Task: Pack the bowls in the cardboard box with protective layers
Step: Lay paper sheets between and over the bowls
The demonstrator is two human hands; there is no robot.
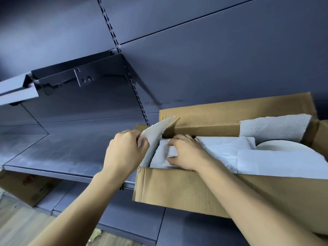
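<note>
- Cardboard box [177,187]: plain brown.
- Foam sheets [276,162]: white, with a fine pebbled texture.
- Bowl [276,145]: off-white.
- Shelf [58,155]: dark blue-grey.
- Back panels [213,59]: the same dark blue-grey.
- Floor [19,226]: light wood grain.

I am seeing: cardboard box [177,185] sitting on grey shelf [71,153]; left hand [124,150] pinching grey foam sheet [154,132]; right hand [188,153] pressing white foam [266,162]; white bowl [284,145] partly showing.
</note>
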